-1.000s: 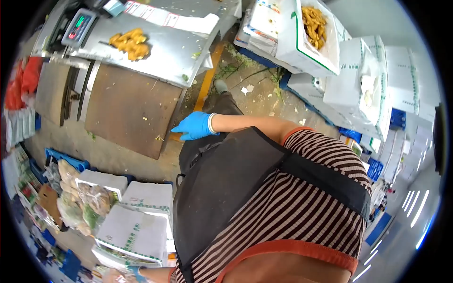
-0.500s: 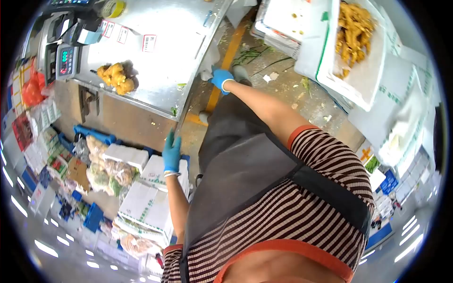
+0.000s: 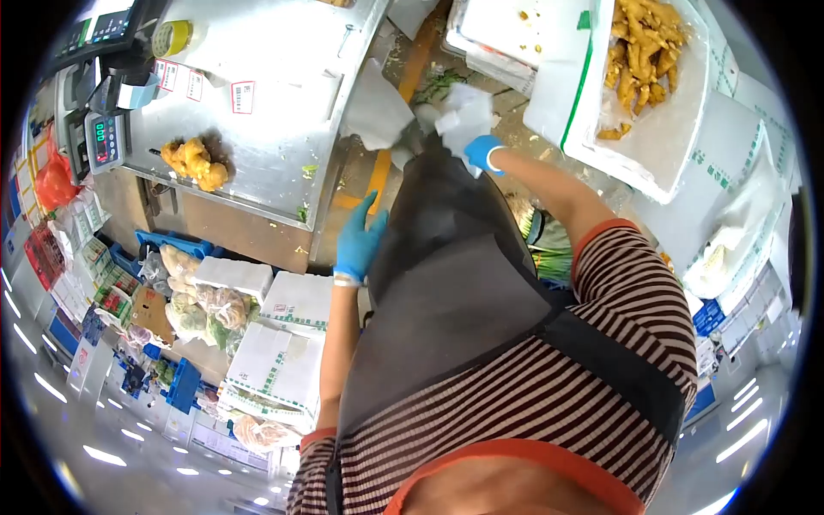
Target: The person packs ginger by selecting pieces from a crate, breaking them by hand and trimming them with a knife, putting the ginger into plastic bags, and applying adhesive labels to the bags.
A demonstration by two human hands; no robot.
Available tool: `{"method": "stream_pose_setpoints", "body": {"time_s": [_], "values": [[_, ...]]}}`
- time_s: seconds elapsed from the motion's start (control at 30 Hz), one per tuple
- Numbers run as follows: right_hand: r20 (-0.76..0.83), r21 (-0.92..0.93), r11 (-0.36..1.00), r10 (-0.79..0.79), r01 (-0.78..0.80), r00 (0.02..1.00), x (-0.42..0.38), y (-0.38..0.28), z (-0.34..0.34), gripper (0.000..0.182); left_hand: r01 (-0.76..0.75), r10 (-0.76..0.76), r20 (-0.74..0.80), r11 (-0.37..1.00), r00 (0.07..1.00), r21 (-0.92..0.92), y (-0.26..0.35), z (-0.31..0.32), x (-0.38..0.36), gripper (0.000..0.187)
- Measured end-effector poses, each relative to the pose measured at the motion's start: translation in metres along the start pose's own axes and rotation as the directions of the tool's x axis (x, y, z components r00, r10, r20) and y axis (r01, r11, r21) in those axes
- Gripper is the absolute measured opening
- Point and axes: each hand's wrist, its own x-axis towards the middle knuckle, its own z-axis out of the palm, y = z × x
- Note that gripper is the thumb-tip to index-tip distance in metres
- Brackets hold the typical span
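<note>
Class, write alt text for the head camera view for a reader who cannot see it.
A person in a striped shirt and dark apron holds a crumpled white sheet in the gloved right hand; the open left hand hangs beside a steel table bearing ginger and a scale.

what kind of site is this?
Likely a produce packing or sorting area: a steel table with a digital scale and ginger, foam boxes of ginger, bagged vegetables on the floor.
</note>
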Motion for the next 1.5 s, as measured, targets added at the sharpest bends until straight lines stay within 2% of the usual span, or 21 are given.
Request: {"method": "stream_pose_setpoints", "body": {"time_s": [0.03,0.13,0.3,0.4,0.47,0.53,0.63,0.73,0.8,0.87,0.9,0.97,1.07,1.2,1.23,1.27,1.33,1.4,1.43,1.47,1.5], "values": [[0.158,0.095,0.992,0.068,-0.084,0.985,-0.023,0.013,0.001,0.031,0.056,-0.052,0.047,0.995,0.998,-0.085,0.003,0.006,0.011,0.050],[-0.014,0.403,0.909,-0.107,0.103,0.994,-0.045,0.002,-0.007,0.034,0.179,-0.131,0.190,0.948,0.973,-0.262,0.030,0.016,0.043,0.048],[-0.153,0.173,0.947,-0.244,0.270,0.957,-0.103,-0.106,-0.075,0.020,0.450,-0.330,0.340,0.807,0.881,-0.382,0.036,0.039,0.076,0.038],[-0.243,0.065,0.956,-0.262,0.285,0.934,-0.122,-0.137,-0.078,0.024,0.185,-0.132,0.131,0.754,0.983,-0.630,0.016,0.040,0.074,0.027],[-0.430,0.365,0.877,-0.139,0.312,0.892,-0.129,-0.143,-0.074,0.040,-0.038,0.032,-0.021,0.895,0.999,-0.445,0.030,0.023,0.057,0.024],[-0.372,0.855,0.442,0.158,0.271,0.915,-0.138,-0.156,-0.082,0.052,-0.001,-0.001,-0.004,0.744,1.000,-0.668,0.047,0.014,0.039,0.025],[-0.329,0.831,0.518,0.160,0.205,0.931,-0.147,-0.171,-0.081,0.048,-0.102,0.118,0.038,0.950,0.992,-0.294,0.061,0.013,0.016,0.026],[-0.696,0.507,0.782,0.123,0.363,0.707,-0.117,-0.139,-0.031,0.033,-0.331,0.397,0.124,0.872,0.909,-0.361,0.074,0.015,-0.004,0.018],[-0.421,0.861,-0.133,0.359,0.492,0.833,-0.176,-0.140,-0.060,0.030,-0.421,0.430,0.039,0.896,0.902,-0.140,0.061,-0.018,0.009,0.017],[-0.455,0.516,-0.701,0.263,0.493,0.851,-0.237,-0.143,-0.112,0.028,-0.107,0.117,-0.034,0.706,0.993,-0.700,0.028,-0.051,0.041,0.018],[-0.348,0.485,-0.790,0.218,0.374,0.912,-0.250,-0.147,-0.129,0.029,-0.163,0.119,-0.117,0.838,0.986,-0.520,0.029,-0.057,0.042,0.018],[-0.346,0.551,-0.692,0.320,0.467,0.882,-0.239,-0.145,-0.131,0.029,-0.199,0.168,-0.279,0.976,0.946,-0.086,0.035,-0.063,0.041,0.020],[-0.582,0.688,-0.242,0.380,0.685,0.719,-0.216,-0.127,-0.148,0.030,-0.464,0.725,-0.389,0.673,0.569,0.576,0.097,-0.037,-0.003,0.060],[-0.832,0.551,0.295,0.115,0.781,0.543,-0.219,-0.133,-0.183,0.032,-0.686,0.765,-0.381,0.639,0.520,0.348,0.191,0.001,-0.014,0.063],[-0.724,0.690,0.117,0.090,0.714,0.684,-0.232,-0.136,-0.193,0.030,-0.711,0.717,-0.362,0.680,0.595,0.177,0.185,0.010,0.012,0.063],[-0.648,0.749,0.205,0.033,0.630,0.761,-0.244,-0.128,-0.207,0.025,-0.709,0.671,-0.326,0.705,0.666,0.003,0.199,0.017,0.025,0.064],[-0.626,0.775,0.095,-0.021,0.625,0.780,-0.241,-0.073,-0.220,0.024,-0.714,0.668,-0.307,0.698,0.678,-0.058,0.227,0.031,0.040,0.062],[-0.843,0.469,0.488,0.000,0.736,0.537,-0.254,0.004,-0.244,0.039,-0.649,0.611,-0.317,0.760,0.725,-0.020,0.238,0.033,0.053,0.062],[-0.868,0.483,0.423,0.118,0.767,0.482,-0.246,0.055,-0.244,0.042,-0.520,0.491,-0.314,0.854,0.813,-0.011,0.244,0.029,0.061,0.063],[-0.687,0.616,-0.223,0.316,0.755,0.654,-0.227,0.108,-0.238,0.047,-0.484,0.473,-0.325,0.874,0.819,0.050,0.249,0.030,0.068,0.064],[-0.503,0.377,-0.739,0.343,0.559,0.793,-0.204,0.168,-0.230,0.053,-0.446,0.456,-0.335,0.888,0.824,0.111,0.252,0.034,0.077,0.064]]}}
